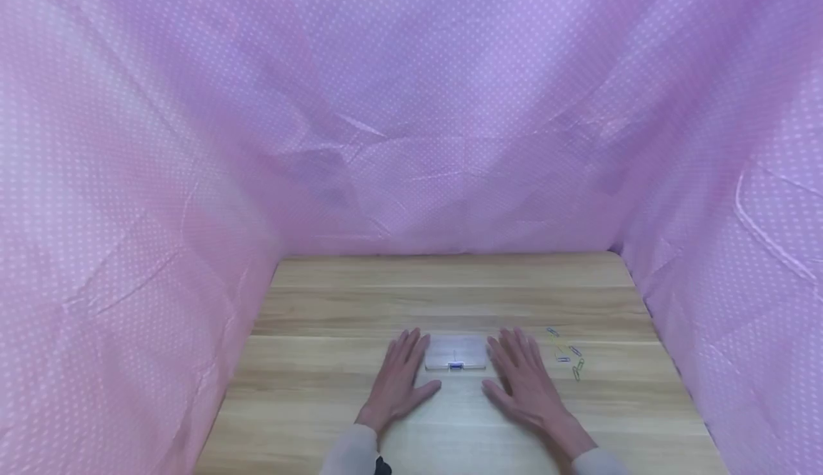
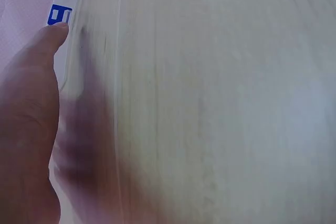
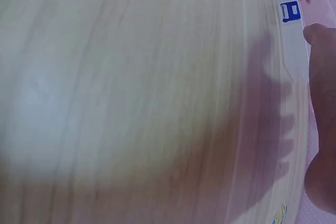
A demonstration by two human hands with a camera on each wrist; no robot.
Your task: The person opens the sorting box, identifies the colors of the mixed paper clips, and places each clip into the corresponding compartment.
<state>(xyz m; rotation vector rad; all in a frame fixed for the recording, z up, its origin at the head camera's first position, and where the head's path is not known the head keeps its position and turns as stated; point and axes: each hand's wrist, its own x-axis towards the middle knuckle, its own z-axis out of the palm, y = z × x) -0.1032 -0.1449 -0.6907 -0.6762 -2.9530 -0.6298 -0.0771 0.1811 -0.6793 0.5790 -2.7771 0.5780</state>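
A flat, clear plastic case [image 1: 455, 350] with a blue latch [image 1: 456, 366] on its near edge lies on the wooden table between both hands. My left hand [image 1: 400, 382] is on its left side, palm down with fingers straight and thumb out toward the case. On the other side my right hand [image 1: 524, 382] lies likewise, fingers extended forward. Neither hand grips anything. In the left wrist view the blue latch [image 2: 59, 15] shows just past my thumb. The right wrist view also catches the case [image 3: 295, 45], beside my right thumb.
Several coloured paper clips [image 1: 575, 351] lie loose on the table to the right of my right hand. Pink dotted cloth [image 1: 463, 196] hangs around the back and sides of the wooden table [image 1: 321, 303].
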